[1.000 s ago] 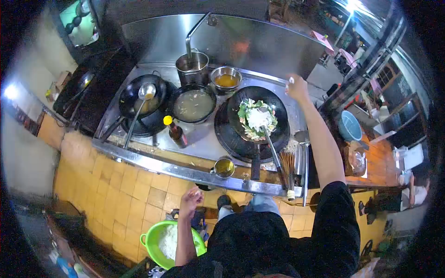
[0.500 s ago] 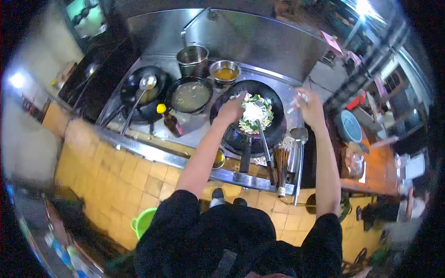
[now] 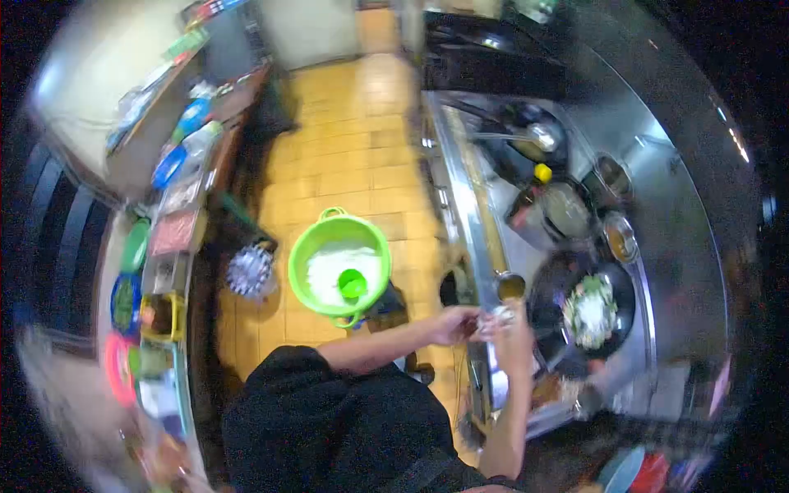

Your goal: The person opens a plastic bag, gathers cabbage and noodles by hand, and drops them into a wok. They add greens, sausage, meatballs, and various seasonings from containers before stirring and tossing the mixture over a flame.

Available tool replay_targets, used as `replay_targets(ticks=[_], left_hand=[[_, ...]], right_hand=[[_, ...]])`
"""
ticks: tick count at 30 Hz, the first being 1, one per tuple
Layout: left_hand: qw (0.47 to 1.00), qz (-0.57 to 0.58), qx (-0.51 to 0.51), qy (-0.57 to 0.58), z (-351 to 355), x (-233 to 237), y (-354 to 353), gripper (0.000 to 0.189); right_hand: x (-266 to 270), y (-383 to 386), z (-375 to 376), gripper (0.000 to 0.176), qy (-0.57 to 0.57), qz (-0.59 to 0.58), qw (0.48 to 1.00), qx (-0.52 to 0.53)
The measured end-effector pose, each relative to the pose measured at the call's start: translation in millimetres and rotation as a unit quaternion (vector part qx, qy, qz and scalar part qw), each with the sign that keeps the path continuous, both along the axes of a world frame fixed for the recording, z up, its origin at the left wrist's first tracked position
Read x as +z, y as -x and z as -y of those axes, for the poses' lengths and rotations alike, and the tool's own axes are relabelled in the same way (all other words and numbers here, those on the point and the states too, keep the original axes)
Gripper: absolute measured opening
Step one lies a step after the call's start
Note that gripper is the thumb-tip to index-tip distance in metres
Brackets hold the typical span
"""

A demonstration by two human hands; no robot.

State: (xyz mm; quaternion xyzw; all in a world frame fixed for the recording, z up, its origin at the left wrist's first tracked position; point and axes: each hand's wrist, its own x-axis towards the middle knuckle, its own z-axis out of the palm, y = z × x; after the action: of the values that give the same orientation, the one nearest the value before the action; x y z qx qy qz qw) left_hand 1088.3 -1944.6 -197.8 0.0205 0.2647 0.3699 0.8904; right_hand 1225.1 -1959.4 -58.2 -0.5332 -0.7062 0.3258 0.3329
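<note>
- From your head camera, here is your left hand, out over the counter's front edge, fingers partly curled; blur covers the tips, so I cannot tell whether they grip.
- Your right hand meets it there, fingers bent inward, smeared by motion; how firmly it closes, I cannot tell either.
- Right between the two sits a small white thing, at the fingertips of both; too blurred to say what it is.
- Just past your hands, a small metal cup stands near the edge of the steel counter.
- Farther right, there's the black wok, and in it the food, a white heap ringed with green pieces.
- Up the counter, a bright yellow cap shows on a blurred bottle, beside a dark pan of pale liquid.
- Beyond that, a ladle lies in another dark pan.
- Over on your left, well apart from the wok, the lime-green tub holds something white and grainy, a green cup resting on top.
- Below it all, yellow floor tiles run away from you.
</note>
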Motion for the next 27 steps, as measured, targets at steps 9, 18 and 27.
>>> replay_targets(ticks=[9, 18, 27], left_hand=[[0.938, 0.109, 0.327, 0.015, 147.1, -11.9, 137.2, 0.034], [0.891, 0.125, 0.435, 0.031, 254.0, -44.6, 261.1, 0.032], [0.864, 0.100, 0.493, -0.034, 343.0, 19.4, 480.7, 0.024]], right_hand=[[-64.9, 172.1, 70.4, 0.019, -0.082, 0.056, 0.901, 0.421], [-71.0, 335.2, 181.3, 0.027, -0.256, 0.291, 0.797, 0.464], [-5.9, 476.0, 232.6, 0.033, -0.215, 0.112, 0.865, 0.439]])
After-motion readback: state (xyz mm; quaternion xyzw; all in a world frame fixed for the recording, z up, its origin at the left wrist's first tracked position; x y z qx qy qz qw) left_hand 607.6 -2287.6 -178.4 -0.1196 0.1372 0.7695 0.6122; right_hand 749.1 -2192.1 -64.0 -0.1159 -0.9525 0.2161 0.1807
